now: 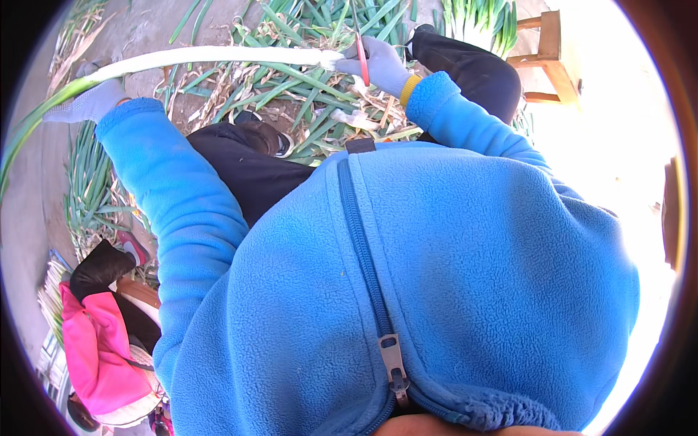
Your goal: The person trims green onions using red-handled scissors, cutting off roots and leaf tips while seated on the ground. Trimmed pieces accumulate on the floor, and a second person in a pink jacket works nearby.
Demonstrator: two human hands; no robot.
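A long green onion (pixel 202 54) with a thick white stalk stretches across the upper left, its green leaves bending down at the left rim. My left hand (pixel 95 101), in a light grey glove, holds it at the lower part of the white, near the leaves. By the root end is my right hand (pixel 381 65), in a similar glove with a yellow cuff, closed around a red-handled tool (pixel 362 60), perhaps scissors; its thin blade points to the top rim. Whether the fingertips touch the roots is unclear.
Cut green leaves and dry husks (pixel 311 98) litter the ground between my legs. A bunch of green onions (pixel 480 24) stands near a wooden stool (pixel 553 60). More onions (pixel 90 180) lie at left, close to a seated person in pink (pixel 103 349).
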